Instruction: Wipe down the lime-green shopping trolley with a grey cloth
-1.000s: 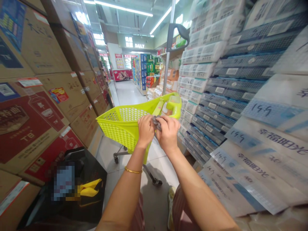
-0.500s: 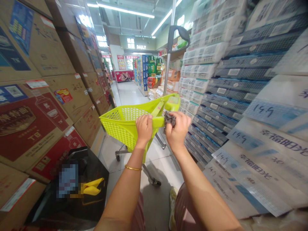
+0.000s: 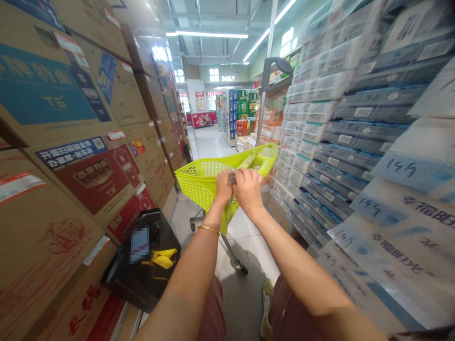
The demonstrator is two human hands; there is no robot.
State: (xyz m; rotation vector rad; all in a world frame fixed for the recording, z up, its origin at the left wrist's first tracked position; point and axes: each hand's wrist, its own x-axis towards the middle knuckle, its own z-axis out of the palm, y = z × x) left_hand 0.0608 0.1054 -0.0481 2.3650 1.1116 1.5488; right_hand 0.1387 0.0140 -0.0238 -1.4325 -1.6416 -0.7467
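A lime-green plastic shopping cart (image 3: 196, 188) with perforated sides stands in front of me, turned at an angle in the aisle. My left hand (image 3: 223, 187) is closed over the near rim of its basket. Right beside it, my right hand (image 3: 249, 188) is closed on a crumpled grey cloth (image 3: 232, 178) and presses it against the same rim. Only a small part of the cloth shows between the two hands. The rim under my fingers is mostly hidden.
Stacked cartons (image 3: 95, 175) line the left side, with a black box with a yellow ribbon (image 3: 152, 270) below them. Wrapped tissue packs (image 3: 313, 113) and large white packages (image 3: 387, 213) rise on the right. A metal pole with a grey handle (image 3: 266, 78) stands behind the cart.
My right hand has slid left along the rim with the cloth, up against my left hand. The view has shifted left, and the cart appears farther right.
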